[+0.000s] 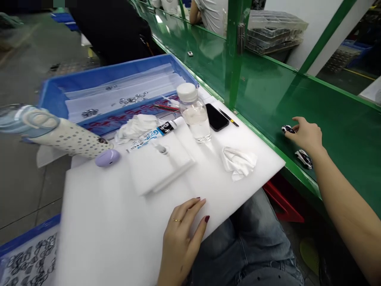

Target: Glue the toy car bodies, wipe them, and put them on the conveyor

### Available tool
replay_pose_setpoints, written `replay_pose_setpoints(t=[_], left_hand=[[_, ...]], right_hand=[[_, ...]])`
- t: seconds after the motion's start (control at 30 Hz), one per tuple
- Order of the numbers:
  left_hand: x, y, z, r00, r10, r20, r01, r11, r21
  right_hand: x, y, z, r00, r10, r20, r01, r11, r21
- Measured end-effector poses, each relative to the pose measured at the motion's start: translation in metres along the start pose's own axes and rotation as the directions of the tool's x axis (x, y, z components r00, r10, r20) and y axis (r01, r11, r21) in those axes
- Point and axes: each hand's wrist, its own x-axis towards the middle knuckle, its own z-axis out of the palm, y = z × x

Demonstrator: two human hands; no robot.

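Observation:
Over the green surface on the right, my right hand has its thumb and fingertips closed at a small black-and-white toy car. A second toy car of the same colours lies below that hand, beside the wrist. My left hand rests on the white foam board near its front edge, fingers stretched and holding nothing. A crumpled white cloth lies ahead of it to the right.
A clear bottle with a white lid stands on the board near a phone, tweezers and a glue tube. A white foam block holds a small nozzle. Behind are a dotted tumbler and a blue tray.

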Motion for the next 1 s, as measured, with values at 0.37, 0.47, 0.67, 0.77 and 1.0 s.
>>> replay_pose_setpoints(t=[0.37, 0.47, 0.67, 0.77, 1.0], left_hand=[[-0.011, 0.013, 0.011, 0.976, -0.175, -0.134, 0.179, 0.984, 0.017], [-0.021, 0.024, 0.015, 0.961, -0.205, -0.187, 0.210, 0.978, 0.011], [-0.020, 0.032, 0.012, 0.968, -0.201, -0.149, 0.210, 0.977, 0.047], [-0.008, 0.023, 0.001, 0.993, -0.105, -0.053, 0.109, 0.991, 0.082], [0.020, 0.018, 0.004, 0.976, -0.171, -0.133, 0.158, 0.982, -0.102]], right_hand=[[0.046, -0.281, 0.035, 0.658, -0.741, 0.135, 0.368, 0.473, 0.801], [0.073, -0.286, 0.056, 0.886, -0.363, 0.287, -0.034, 0.568, 0.823], [0.116, -0.302, 0.079, 0.743, -0.383, 0.549, -0.235, 0.619, 0.750], [0.125, -0.303, 0.073, 0.649, -0.494, 0.579, -0.232, 0.596, 0.769], [0.087, -0.302, 0.023, 0.875, -0.296, 0.383, -0.332, 0.210, 0.920]])
